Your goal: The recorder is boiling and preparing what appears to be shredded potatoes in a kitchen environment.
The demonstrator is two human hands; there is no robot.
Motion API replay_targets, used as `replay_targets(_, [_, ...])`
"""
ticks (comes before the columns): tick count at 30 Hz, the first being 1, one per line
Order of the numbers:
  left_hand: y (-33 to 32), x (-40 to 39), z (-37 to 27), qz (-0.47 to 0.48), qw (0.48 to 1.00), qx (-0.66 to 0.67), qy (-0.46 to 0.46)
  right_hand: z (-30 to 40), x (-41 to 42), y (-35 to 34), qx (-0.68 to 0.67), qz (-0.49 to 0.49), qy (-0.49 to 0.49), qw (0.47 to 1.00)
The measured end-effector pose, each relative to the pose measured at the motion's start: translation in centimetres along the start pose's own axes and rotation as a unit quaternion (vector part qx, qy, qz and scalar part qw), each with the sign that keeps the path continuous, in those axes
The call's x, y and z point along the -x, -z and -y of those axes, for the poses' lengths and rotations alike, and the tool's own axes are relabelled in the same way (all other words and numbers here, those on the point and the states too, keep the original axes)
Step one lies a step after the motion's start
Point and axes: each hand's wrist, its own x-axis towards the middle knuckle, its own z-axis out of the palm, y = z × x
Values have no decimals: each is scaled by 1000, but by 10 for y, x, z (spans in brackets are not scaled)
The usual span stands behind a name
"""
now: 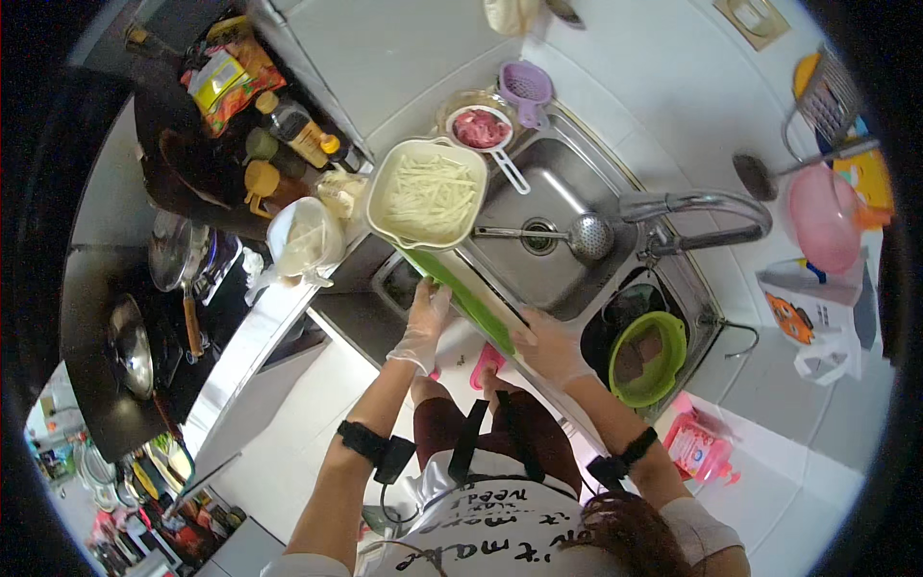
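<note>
My left hand (425, 317), in a clear plastic glove, grips the left part of a green and cream cutting board (469, 299). The board is tilted, seen nearly edge-on, along the front of the sink. Also gloved, my right hand (551, 350) holds its right end; the fingertips partly hide that end. Just beyond the board's far left end stands a cream basin (374, 198) holding pale shredded vegetable strips (431, 191). Behind it, raw sliced meat (480, 128) lies in a small white strainer with a handle (512, 173).
A slotted ladle (591, 236) lies in the steel sink (533, 288) below the faucet (696, 216). The smaller bowl holds a green colander (679, 353) with brown blocks. Left are sauce bottles (294, 130), a white container (306, 238) and pans (130, 346). A purple strainer (525, 83) sits in the corner.
</note>
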Motion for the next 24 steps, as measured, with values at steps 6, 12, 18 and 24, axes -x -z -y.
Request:
replay_targets(6, [-18, 55, -14, 73, 995, -64, 6, -83, 30, 3, -71, 3, -106, 992])
replay_targets(12, [9, 116, -25, 10, 998, -19, 67, -107, -96, -53, -197, 14, -69, 978])
replay_targets(18, [18, 154, -40, 41, 993, -82, 79, -208, -237, -144, -61, 46, -116, 990])
replay_targets(24, [74, 193, -39, -50, 990, -87, 98, -112, -250, -147, -167, 131, -214, 953])
